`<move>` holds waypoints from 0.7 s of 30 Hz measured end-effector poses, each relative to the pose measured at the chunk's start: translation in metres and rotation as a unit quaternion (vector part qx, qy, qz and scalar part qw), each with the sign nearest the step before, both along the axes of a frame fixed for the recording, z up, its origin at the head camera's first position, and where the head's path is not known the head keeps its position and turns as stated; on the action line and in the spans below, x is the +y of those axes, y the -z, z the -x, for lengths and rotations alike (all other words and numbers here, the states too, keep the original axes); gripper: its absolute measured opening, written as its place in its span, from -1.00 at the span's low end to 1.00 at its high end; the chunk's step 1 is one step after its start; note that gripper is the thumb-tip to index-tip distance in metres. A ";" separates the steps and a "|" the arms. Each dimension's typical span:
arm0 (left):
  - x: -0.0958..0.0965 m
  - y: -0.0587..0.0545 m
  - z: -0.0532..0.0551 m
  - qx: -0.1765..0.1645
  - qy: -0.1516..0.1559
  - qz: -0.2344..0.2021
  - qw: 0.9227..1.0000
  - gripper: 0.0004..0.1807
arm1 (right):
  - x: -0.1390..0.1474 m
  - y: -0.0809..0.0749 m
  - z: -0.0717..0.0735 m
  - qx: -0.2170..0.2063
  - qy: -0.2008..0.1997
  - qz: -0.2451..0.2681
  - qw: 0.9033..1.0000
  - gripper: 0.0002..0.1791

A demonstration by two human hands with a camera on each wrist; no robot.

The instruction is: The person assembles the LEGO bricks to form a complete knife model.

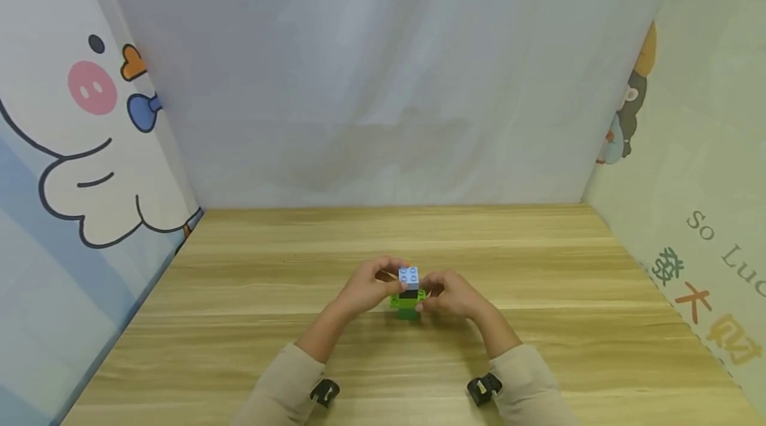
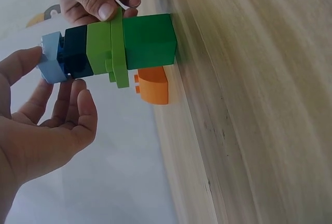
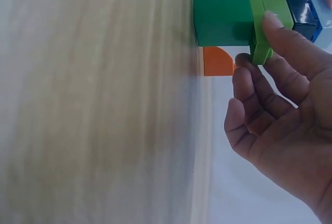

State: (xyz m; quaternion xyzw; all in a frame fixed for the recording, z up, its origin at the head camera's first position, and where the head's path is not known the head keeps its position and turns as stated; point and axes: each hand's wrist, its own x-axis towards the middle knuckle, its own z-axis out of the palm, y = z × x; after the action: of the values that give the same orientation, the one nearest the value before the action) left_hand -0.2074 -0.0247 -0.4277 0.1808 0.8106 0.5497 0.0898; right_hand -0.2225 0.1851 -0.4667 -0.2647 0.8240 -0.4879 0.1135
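Observation:
On the table stands an upright stack of toy bricks: a dark green block [image 2: 150, 40] at the bottom, a wide light green plate [image 2: 119, 53], a light green brick [image 2: 98, 47], a dark blue brick [image 2: 78, 53] and a light blue brick [image 1: 409, 276] on top. My left hand [image 1: 365, 290] pinches the light blue brick between thumb and fingers; a narrow gap shows between it and the dark blue one. Lower on the stack, my right hand [image 1: 451, 294] holds the light green brick and plate, thumb on the near side. An orange curved brick [image 2: 153, 86] lies behind the base.
The wooden table [image 1: 239, 246] reaches back to a pale grey curtain [image 1: 371, 80]. Printed cartoon panels flank it on the left [image 1: 90, 147] and right [image 1: 676, 180]. Black wrist devices show at both cuffs, such as the left one [image 1: 325, 392].

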 end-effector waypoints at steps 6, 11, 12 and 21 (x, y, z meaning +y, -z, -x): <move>-0.002 0.000 0.001 0.017 0.006 0.012 1.000 -0.68 | 0.001 0.002 0.001 -0.001 -0.001 0.004 1.000 -0.67; -0.001 -0.001 0.001 0.019 0.013 0.017 1.000 -0.68 | 0.001 0.002 0.001 0.001 0.002 0.004 1.000 -0.69; -0.001 -0.001 0.002 0.019 0.014 0.016 1.000 -0.68 | 0.001 0.001 0.000 0.002 0.003 0.006 1.000 -0.70; 0.003 -0.031 -0.018 0.018 0.023 0.025 0.999 -0.68 | 0.000 -0.004 -0.003 -0.003 0.001 0.009 1.000 -0.72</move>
State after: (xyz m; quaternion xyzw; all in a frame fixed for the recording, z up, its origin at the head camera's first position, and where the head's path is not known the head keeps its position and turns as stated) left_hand -0.1897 -0.0218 -0.3965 0.2068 0.8214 0.5234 0.0926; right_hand -0.2192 0.1855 -0.4631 -0.2638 0.8197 -0.4957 0.1130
